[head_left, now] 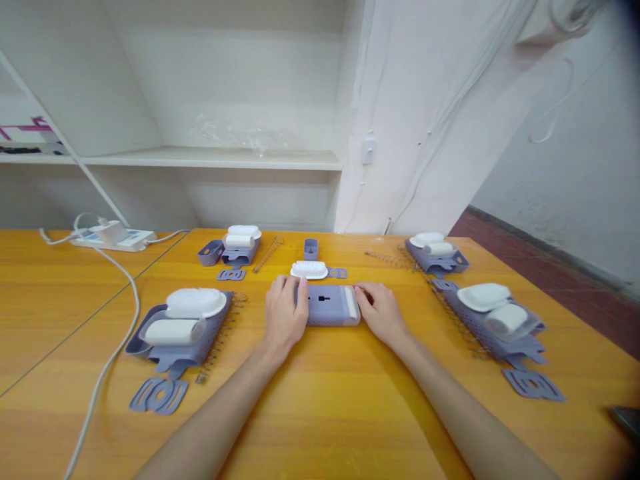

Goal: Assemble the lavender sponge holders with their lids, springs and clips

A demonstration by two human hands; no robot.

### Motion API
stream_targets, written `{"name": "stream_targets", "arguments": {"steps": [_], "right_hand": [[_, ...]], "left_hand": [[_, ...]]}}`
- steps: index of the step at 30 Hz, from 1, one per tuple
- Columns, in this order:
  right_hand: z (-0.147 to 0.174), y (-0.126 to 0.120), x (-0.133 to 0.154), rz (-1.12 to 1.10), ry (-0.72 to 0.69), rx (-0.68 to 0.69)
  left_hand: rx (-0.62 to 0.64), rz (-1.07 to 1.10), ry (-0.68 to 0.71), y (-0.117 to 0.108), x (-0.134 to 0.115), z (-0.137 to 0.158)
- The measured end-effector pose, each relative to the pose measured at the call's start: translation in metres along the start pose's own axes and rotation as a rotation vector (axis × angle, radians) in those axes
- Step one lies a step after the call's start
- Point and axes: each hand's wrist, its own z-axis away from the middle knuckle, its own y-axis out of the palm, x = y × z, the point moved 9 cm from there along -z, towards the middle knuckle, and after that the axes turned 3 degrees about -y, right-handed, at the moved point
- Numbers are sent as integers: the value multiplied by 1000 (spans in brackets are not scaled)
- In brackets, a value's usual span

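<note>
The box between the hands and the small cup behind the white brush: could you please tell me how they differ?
Size: the box is clearly larger than the cup.
Contact: the box has the left hand and right hand at its ends; neither hand touches the cup.
Look: the box shows a white strip near its right end; the cup shows none.
Shared: both are purple-grey.

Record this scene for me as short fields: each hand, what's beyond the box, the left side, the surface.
Left-hand grip: on the left end of the grey-purple box
Right-hand grip: at the box's right end
Beyond box: white oval piece, small grey-purple cup
Left side: power strip, two white cylinders
Surface: wooden table
</note>
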Motion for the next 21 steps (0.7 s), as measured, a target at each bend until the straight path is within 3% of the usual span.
{"name": "stream_targets", "arguments": {"steps": [7, 12, 21], "right_hand": [[2, -2, 6, 81, -34, -17], [0, -12, -8, 167, 24, -88], [-5, -33, -47, 624, 161, -25]], "left_hand": [[10, -22, 54, 5, -7, 3], [29, -43, 55, 7, -7, 2], [28, -67, 57, 7, -6, 3]]}}
